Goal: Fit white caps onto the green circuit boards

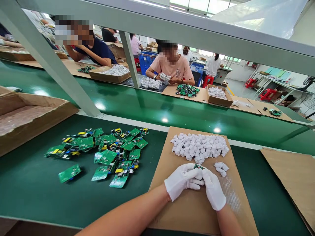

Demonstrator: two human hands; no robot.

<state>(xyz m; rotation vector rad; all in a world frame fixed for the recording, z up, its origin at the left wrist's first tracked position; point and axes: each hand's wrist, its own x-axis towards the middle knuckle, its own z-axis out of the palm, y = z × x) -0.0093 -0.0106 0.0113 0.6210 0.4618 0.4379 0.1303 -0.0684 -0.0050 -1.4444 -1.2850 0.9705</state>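
My left hand point(183, 180) and my right hand point(213, 188), both in white gloves, meet over a brown cardboard sheet point(187, 209). Between their fingertips they hold a small green circuit board point(199, 167), mostly covered by the gloves. Just beyond my hands lies a heap of small white wrapped pieces point(199, 146). A few more white pieces point(221, 168) sit right of my right hand. To the left, a spread of green circuit boards point(105, 157) with yellow and black parts rests on the dark green table, and one board point(69, 173) lies apart.
A cardboard tray point(36, 123) stands at the left, and another cardboard sheet point(292, 177) at the right. A grey metal frame point(73, 72) crosses in front. Beyond the green belt point(152, 105), people sit at a bench with boards and boxes of white pieces.
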